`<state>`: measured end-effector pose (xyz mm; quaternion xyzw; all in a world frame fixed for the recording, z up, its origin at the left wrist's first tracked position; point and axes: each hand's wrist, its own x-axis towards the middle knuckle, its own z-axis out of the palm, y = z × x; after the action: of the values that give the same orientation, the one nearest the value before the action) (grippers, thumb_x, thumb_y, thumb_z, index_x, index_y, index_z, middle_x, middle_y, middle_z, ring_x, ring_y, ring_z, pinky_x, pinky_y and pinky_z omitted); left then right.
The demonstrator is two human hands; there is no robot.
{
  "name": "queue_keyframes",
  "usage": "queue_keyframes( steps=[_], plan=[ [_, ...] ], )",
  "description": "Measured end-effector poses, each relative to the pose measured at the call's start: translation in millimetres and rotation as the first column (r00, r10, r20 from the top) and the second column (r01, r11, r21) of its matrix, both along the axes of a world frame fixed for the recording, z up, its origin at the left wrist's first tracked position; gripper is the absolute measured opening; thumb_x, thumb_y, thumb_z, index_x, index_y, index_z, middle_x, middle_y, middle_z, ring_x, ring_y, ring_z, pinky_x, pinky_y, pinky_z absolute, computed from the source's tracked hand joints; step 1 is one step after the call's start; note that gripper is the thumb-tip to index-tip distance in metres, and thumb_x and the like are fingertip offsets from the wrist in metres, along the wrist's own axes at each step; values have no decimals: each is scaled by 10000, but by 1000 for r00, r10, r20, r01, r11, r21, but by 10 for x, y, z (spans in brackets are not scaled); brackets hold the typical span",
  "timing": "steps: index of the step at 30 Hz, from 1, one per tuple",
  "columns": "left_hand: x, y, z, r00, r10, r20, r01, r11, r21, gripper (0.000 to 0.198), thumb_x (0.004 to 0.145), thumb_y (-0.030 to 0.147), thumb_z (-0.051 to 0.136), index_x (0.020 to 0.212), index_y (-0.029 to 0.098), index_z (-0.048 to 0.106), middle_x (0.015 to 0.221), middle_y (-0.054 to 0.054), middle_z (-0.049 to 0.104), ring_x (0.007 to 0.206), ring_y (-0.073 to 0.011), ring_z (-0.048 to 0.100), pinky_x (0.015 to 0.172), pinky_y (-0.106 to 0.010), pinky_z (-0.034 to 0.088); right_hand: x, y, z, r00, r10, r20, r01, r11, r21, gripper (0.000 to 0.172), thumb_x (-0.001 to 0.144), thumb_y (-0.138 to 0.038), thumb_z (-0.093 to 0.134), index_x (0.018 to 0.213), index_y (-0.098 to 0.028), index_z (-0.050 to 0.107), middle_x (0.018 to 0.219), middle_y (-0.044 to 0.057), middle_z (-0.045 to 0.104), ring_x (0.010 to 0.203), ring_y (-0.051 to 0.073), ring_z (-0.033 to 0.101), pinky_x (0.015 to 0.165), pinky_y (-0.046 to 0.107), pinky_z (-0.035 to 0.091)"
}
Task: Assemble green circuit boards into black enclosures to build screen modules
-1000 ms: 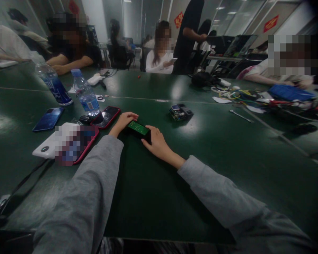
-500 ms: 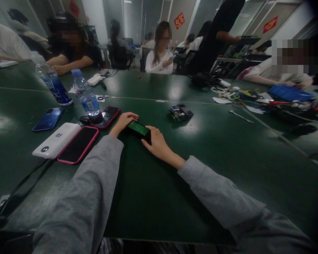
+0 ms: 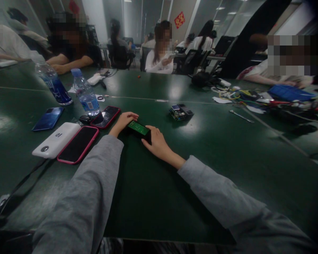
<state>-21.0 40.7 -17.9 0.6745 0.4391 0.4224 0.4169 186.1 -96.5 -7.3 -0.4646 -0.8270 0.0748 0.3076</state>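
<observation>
A black box-shaped device (image 3: 138,128) with a green circuit board on its top face is held low over the green table (image 3: 148,197). My left hand (image 3: 124,122) grips its far left end, fingers curled over the edge. At the opposite end, my right hand (image 3: 158,141) has its thumb on the near side and its fingers on the far side. Beyond and to the right lies another small circuit board assembly (image 3: 180,112) with a black block attached. A phone with a red rim (image 3: 106,116) is close beside my left wrist.
Left of my arm are another red-rimmed phone (image 3: 78,145), a white power bank (image 3: 57,141) with a strap, a blue phone (image 3: 48,119) and two bottles, the nearer a water bottle (image 3: 86,93). A wrench (image 3: 241,116) and tangled cables lie right, near a blue tray (image 3: 290,93).
My hands and the device look the same as before. In the background, a standing person in black has moved to the right.
</observation>
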Motion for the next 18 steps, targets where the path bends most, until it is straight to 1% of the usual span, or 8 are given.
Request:
queue_keyframes(
  steps=[6,10,14,16,18],
  plan=[
    [-13,11,-8,1000,2,-13,-2,1000,11,259,785,149,539,981,115,706,949,-86,736,821,-161,697,864,-342,527,-2,-5,31,1000,-3,-22,3,1000,-14,560,874,-348,580,1356,-164,362,1291,141,503,1146,284,499,954,494,461],
    [-8,18,-13,998,18,-53,-17,1000,20,265,779,137,540,980,123,712,952,-85,738,849,-172,695,889,-362,525,33,-67,98,998,12,-61,-15,999,-40,557,855,-358,624,1329,-173,399,1248,123,529,1119,259,527,947,460,482],
    [3,12,-7,996,34,-85,-32,999,20,272,790,112,520,982,133,711,988,-86,738,860,-160,690,896,-352,528,187,-241,177,998,31,-58,-35,997,-68,572,851,-376,638,1341,-192,406,1226,112,540,1093,250,550,937,462,500],
    [2,21,-17,995,39,-93,-38,999,19,276,807,112,500,985,138,710,991,-86,738,843,-152,691,900,-351,527,309,-335,210,999,25,-39,-27,998,-49,570,863,-357,626,1361,-205,394,1241,107,536,1119,255,539,956,476,491],
    [-4,41,-37,994,36,-103,-34,999,22,276,812,117,502,993,139,710,994,-86,737,853,-152,693,918,-357,520,438,-400,234,1000,-13,5,13,1000,-3,556,870,-323,610,1370,-209,393,1238,109,535,1132,270,527,962,496,481]
  ],
)
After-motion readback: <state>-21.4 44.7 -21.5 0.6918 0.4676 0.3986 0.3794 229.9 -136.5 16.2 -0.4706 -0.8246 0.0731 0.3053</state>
